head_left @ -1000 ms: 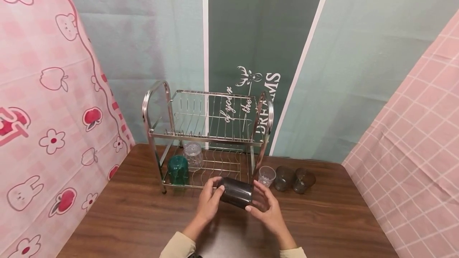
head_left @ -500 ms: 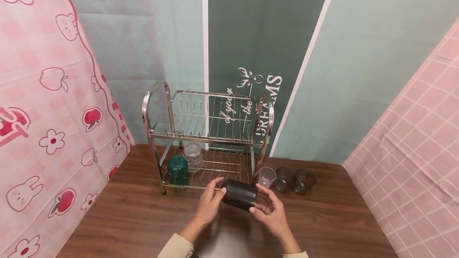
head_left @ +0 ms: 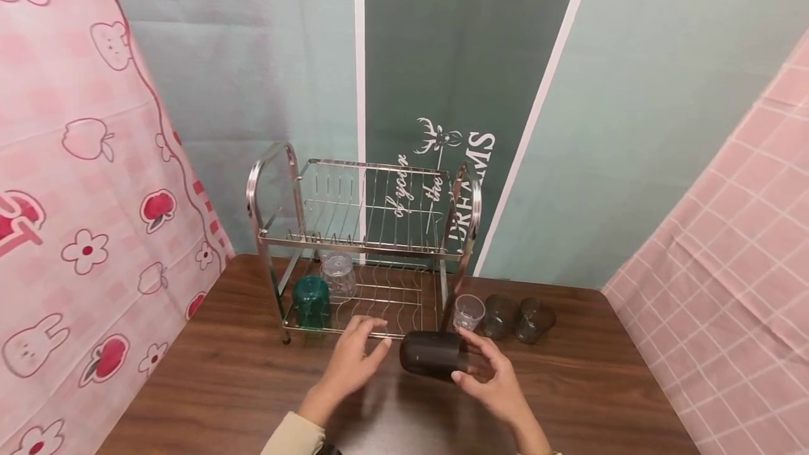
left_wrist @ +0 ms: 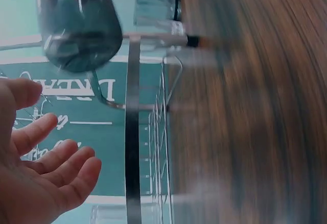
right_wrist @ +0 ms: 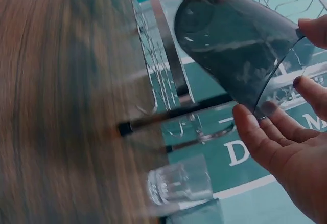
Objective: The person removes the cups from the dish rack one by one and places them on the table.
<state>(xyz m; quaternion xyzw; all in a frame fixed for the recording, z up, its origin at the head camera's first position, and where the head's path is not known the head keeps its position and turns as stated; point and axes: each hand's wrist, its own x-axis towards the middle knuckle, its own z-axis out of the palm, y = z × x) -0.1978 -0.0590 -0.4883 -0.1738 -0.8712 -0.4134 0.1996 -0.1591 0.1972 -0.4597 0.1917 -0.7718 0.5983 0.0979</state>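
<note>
Left hand withdrawn leftward from dark translucent tumbler, fingers parted, holding nothing; tumbler shifted rightward, sideways above brown wood-grain surface, rim end gripped by right hand, on near side of two-tier silver metal wire rack.

On the dark-green, white-edged fabric panel I read sideways white lettering: "of your", "the", "DREAMS".
</note>
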